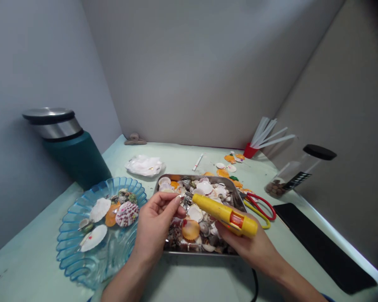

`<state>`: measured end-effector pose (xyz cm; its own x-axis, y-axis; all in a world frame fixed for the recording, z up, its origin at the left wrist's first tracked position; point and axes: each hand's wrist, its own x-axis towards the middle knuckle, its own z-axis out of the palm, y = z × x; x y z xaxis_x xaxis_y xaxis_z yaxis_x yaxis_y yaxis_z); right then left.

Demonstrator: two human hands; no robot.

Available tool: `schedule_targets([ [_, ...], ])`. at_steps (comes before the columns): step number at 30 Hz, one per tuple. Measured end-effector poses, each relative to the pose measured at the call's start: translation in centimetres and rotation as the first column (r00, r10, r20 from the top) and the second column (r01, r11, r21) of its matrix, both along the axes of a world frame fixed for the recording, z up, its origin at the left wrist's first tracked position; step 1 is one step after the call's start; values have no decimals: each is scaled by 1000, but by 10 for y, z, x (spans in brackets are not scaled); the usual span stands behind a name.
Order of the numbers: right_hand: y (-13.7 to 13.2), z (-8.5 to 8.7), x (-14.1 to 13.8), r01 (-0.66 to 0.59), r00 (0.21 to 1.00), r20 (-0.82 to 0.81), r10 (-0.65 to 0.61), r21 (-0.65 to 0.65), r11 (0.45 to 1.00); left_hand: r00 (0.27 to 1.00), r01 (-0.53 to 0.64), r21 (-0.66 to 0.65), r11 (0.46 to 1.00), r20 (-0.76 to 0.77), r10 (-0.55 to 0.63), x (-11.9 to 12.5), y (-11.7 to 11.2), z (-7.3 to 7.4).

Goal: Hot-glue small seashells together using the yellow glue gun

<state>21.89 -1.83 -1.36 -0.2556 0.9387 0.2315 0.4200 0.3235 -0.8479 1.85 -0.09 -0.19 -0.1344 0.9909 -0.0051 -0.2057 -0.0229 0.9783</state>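
Observation:
My right hand (244, 245) is wrapped round a yellow hot glue gun (219, 209), its dark nozzle pointing left. Between the thumb and forefinger of my left hand (159, 216) is a small whitish piece (181, 196), probably a shell, right at the nozzle tip. Whether the two touch I cannot tell. Both hands are above a metal tray (201, 253) heaped with seashells, among them an orange scallop shell (190, 230). Left of my left hand, a blue fluted glass plate (67, 247) carries several shells, including a purple-speckled scallop shell (127, 214).
A teal bottle (77, 159) stands behind the plate. Scissors (261, 207) with red and yellow handles lie right of the tray, near a black flat slab (321, 247) and a clear jar (286, 178). Glue sticks fill a red cup (250, 151). A white plastic bag (145, 165) lies behind.

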Motion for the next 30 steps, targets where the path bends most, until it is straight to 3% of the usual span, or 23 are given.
schedule_targets([
  [30,-2,0,1,-4,1000,10,4,53,999,998,-37,49,998,-47,40,2,-1,2],
])
